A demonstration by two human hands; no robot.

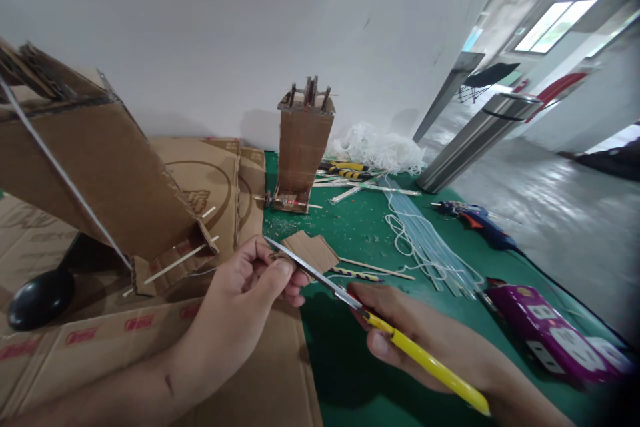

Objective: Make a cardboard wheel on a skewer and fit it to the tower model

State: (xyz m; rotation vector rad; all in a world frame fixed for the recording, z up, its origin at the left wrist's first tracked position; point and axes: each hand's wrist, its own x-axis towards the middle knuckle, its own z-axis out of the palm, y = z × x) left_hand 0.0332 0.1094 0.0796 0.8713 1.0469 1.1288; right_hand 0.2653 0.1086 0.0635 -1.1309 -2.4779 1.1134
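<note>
My left hand (pixel 255 287) pinches a small brown piece of cardboard (pixel 276 256) between thumb and fingers, which mostly hide it. Yellow-handled scissors (pixel 425 363), seen nearly edge-on, are gripped in my right hand (pixel 415 330). Their narrow metal blades reach up and left across the left fingertips, right at the piece. I cannot tell whether the blades touch it. Just beyond the hands a flat cardboard scrap (pixel 311 251) lies on the green table (pixel 345 360), close to a thin wooden stick (pixel 380 268) and a dark patterned rod (pixel 357 275).
A cardboard tower (pixel 303 150) stands near the white wall; a larger cardboard structure (pixel 95 173) leans at left. Pliers (pixel 345 170), white string (pixel 375 147), clear glue sticks (pixel 425 233), a blue glue gun (pixel 475 220) and a purple power strip (pixel 550 330) occupy the right side.
</note>
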